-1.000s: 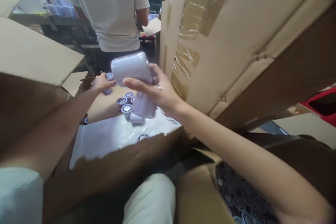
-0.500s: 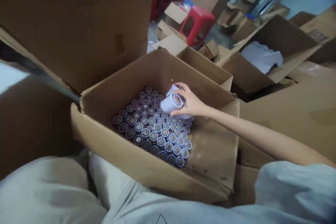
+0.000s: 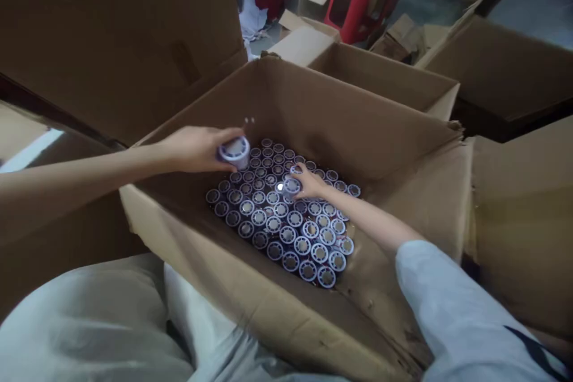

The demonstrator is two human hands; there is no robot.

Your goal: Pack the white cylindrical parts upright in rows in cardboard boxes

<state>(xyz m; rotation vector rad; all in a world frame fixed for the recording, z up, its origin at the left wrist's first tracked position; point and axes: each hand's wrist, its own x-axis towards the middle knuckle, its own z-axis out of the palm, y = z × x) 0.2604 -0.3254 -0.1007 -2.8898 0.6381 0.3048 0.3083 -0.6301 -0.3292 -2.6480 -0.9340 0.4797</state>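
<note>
Since half a second earlier, the left hand had come into view and the right hand had gone deeper into the cardboard box. Upright cylinders stood packed inside. The hands were apart: the left clasped a raised cylinder above the pack's left side; the right's fingers curled round a lower cylinder amid the others.
</note>
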